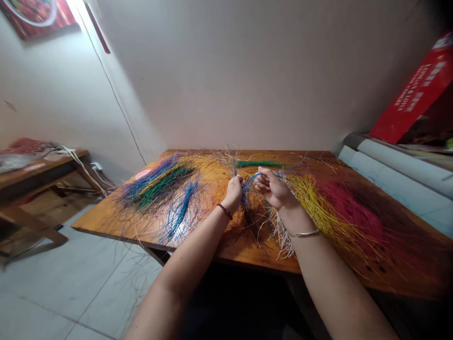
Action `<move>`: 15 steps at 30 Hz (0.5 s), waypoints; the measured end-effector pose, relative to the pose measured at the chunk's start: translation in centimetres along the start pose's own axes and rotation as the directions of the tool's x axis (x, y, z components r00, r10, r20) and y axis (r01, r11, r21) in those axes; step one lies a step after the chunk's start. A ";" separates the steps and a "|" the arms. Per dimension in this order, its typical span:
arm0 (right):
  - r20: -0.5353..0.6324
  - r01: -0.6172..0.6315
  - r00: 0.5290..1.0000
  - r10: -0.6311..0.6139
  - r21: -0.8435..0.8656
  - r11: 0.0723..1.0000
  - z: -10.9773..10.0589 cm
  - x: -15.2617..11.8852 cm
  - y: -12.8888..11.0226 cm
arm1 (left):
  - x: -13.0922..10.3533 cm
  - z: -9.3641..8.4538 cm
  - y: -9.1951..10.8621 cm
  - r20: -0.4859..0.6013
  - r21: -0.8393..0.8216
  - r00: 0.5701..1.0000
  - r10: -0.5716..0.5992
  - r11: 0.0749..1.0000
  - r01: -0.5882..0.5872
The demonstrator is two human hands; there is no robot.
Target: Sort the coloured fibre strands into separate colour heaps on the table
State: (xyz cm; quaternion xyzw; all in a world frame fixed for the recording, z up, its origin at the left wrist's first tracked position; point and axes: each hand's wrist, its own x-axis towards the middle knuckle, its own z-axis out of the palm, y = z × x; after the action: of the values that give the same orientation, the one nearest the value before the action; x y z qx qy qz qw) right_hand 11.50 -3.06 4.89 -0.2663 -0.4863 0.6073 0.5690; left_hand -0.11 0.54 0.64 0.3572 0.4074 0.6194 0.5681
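Observation:
My left hand (pixel 233 192), a dark bead bracelet at its wrist, is closed around a bundle of thin wires (pixel 232 163) whose ends fan out above the fist. Close beside it, my right hand (pixel 273 188) has its fingers curled and the thumb pressed to them, pinching blue wire (pixel 252 179) that runs across from the left hand. Under both hands lie orange wires (pixel 219 196) and white wires (pixel 281 231), partly covered by the arms. A green bundle (pixel 260 164) lies just behind the hands.
Left on the wooden table (pixel 106 222) are a blue bundle (pixel 184 208) and a mixed purple, yellow and green pile (pixel 159 182). Yellow wires (pixel 318 203) and pink wires (pixel 354 208) spread to the right. A red box (pixel 414 94) stands at far right; a second table (pixel 38 165) at left.

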 end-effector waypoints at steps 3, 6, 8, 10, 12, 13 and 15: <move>-0.023 -0.011 1.000 0.012 0.057 0.998 -0.4 -0.2 -0.7 | 0.2 0.0 -0.3 -0.014 0.030 0.999 0.033 0.999 -0.033; -0.031 -0.001 1.000 0.006 0.148 0.989 -0.6 -0.3 -1.4 | 0.1 -0.1 -0.5 -0.019 0.037 0.999 0.050 0.998 -0.050; -0.040 -0.002 0.999 0.009 0.173 0.985 -0.5 -0.5 -1.7 | 0.0 -0.1 -0.6 -0.022 0.039 0.998 0.058 0.998 -0.057; -0.055 0.005 0.998 0.004 0.162 0.987 -0.2 -0.8 -2.0 | 0.0 -0.1 -0.6 -0.027 0.040 0.997 0.066 0.997 -0.065; -0.072 0.030 0.997 -0.021 0.130 0.991 0.1 -1.1 -2.4 | 0.1 -0.2 -0.5 -0.033 0.037 0.997 0.073 0.997 -0.072; -0.081 0.049 0.996 -0.040 0.112 0.993 0.3 -1.3 -2.7 | 0.1 -0.2 -0.5 -0.036 0.033 0.997 0.074 0.997 -0.073; -0.101 0.104 0.990 -0.097 0.069 0.992 0.5 -1.8 -3.6 | 0.3 -0.4 -0.5 -0.043 0.024 0.997 0.070 0.997 -0.069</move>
State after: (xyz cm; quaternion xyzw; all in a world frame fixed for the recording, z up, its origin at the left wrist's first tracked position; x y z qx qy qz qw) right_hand 13.00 -5.35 7.91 -0.2495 -0.4477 0.5819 0.6315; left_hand -0.27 0.81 0.02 0.3638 0.4138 0.6420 0.5331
